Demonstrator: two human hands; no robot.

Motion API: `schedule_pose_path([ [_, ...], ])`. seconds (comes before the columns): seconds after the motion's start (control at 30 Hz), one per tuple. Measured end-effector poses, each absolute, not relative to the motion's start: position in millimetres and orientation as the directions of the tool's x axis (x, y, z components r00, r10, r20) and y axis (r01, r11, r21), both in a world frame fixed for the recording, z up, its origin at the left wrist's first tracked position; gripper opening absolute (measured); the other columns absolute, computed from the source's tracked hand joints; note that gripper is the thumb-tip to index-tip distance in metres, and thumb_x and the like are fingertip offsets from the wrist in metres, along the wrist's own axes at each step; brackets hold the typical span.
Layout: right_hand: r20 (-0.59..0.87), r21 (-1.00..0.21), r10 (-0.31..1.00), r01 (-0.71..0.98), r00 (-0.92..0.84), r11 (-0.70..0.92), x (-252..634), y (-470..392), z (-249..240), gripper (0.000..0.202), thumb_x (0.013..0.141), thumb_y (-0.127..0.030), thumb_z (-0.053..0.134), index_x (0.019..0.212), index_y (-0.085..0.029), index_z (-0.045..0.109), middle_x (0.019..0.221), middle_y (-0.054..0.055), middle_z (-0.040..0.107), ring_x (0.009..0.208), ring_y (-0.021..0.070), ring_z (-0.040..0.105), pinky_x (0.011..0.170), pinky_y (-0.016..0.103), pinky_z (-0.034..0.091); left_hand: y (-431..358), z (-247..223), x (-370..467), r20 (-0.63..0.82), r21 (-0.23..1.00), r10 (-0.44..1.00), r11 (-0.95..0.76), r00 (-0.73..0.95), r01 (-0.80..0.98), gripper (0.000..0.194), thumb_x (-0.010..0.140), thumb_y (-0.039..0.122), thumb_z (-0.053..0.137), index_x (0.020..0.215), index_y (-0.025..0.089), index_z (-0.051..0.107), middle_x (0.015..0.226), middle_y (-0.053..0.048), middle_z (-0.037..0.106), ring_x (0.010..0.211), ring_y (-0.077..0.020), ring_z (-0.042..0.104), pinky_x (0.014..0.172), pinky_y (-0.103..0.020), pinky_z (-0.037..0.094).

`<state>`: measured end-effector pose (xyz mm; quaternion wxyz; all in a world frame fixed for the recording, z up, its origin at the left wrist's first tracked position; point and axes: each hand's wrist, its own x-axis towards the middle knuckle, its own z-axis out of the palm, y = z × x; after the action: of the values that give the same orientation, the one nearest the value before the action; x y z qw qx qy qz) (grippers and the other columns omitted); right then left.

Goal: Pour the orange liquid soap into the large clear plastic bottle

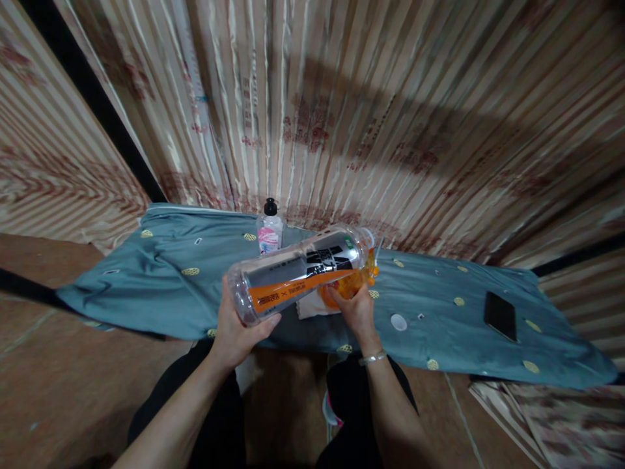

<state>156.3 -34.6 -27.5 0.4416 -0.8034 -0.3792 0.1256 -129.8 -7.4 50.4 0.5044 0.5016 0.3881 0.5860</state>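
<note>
My left hand [239, 335] is closed around the base of a large clear plastic bottle [303, 270] with an orange, black and silver label. The bottle is tilted, almost lying flat, with its mouth toward the right. My right hand [359, 312] grips a translucent orange plastic object [347, 285] just below the bottle's neck. Its exact kind is partly hidden by the bottle and my fingers; the frame does not show whether liquid is flowing. Under them lies a white cloth or packet [310, 307]. Behind the bottle stands a clear pump-top bottle [270, 228] with a black top and pink label.
A blue-green patterned cloth [439, 293] covers the low table. To the right lie a round white disc, perhaps a cap [398, 322], and a black phone [500, 316]. A striped curtain [312, 98] hangs close behind, and dark poles [92, 91] frame the sides.
</note>
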Motion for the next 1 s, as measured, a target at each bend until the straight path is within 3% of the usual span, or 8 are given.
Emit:
schedule_pose_path([
  [0.23, 0.097, -0.807, 0.712, 0.474, 0.695, -0.353, 155, -34, -24, 0.102, 0.070, -0.077, 0.096, 0.146, -0.014, 0.068, 0.114, 0.021, 0.091, 0.112, 0.0460, 0.088, 0.090, 0.048, 0.069, -7, 48, -130, 0.179, 0.966, 0.984, -0.175, 0.009, -0.189, 0.098, 0.053, 0.056, 0.116, 0.133, 0.024, 0.072, 0.123, -0.012, 0.081, 0.131, -0.0461, 0.080, 0.121, -0.059, 0.065],
  [0.47, 0.109, -0.804, 0.710, 0.482, 0.696, -0.348, 155, -35, -22, 0.093, 0.069, -0.074, 0.097, 0.138, -0.018, 0.068, 0.114, 0.022, 0.091, 0.113, 0.0466, 0.088, 0.091, 0.049, 0.070, -9, 41, -133, 0.205, 0.966, 0.979, -0.203, -0.005, -0.159, 0.086, 0.054, 0.058, 0.115, 0.121, 0.024, 0.073, 0.124, -0.013, 0.080, 0.133, -0.0464, 0.080, 0.122, -0.058, 0.065],
  [0.73, 0.174, -0.810, 0.722, 0.514, 0.670, -0.282, 156, -35, -28, 0.085, 0.071, -0.076, 0.095, 0.132, -0.020, 0.071, 0.112, 0.018, 0.092, 0.108, 0.0426, 0.089, 0.089, 0.048, 0.071, -5, 39, -130, 0.239, 0.967, 0.971, -0.239, -0.002, -0.084, 0.091, 0.057, 0.069, 0.110, 0.124, 0.022, 0.072, 0.131, -0.016, 0.084, 0.129, -0.0459, 0.083, 0.120, -0.060, 0.068],
  [1.0, 0.154, -0.792, 0.734, 0.527, 0.662, -0.308, 159, -35, -27, 0.100, 0.070, -0.079, 0.094, 0.142, -0.014, 0.068, 0.118, 0.025, 0.091, 0.116, 0.0479, 0.088, 0.093, 0.052, 0.070, -6, 43, -131, 0.250, 0.966, 0.968, -0.249, -0.005, -0.061, 0.093, 0.058, 0.068, 0.108, 0.128, 0.021, 0.069, 0.137, -0.020, 0.084, 0.132, -0.0487, 0.084, 0.124, -0.064, 0.066],
])
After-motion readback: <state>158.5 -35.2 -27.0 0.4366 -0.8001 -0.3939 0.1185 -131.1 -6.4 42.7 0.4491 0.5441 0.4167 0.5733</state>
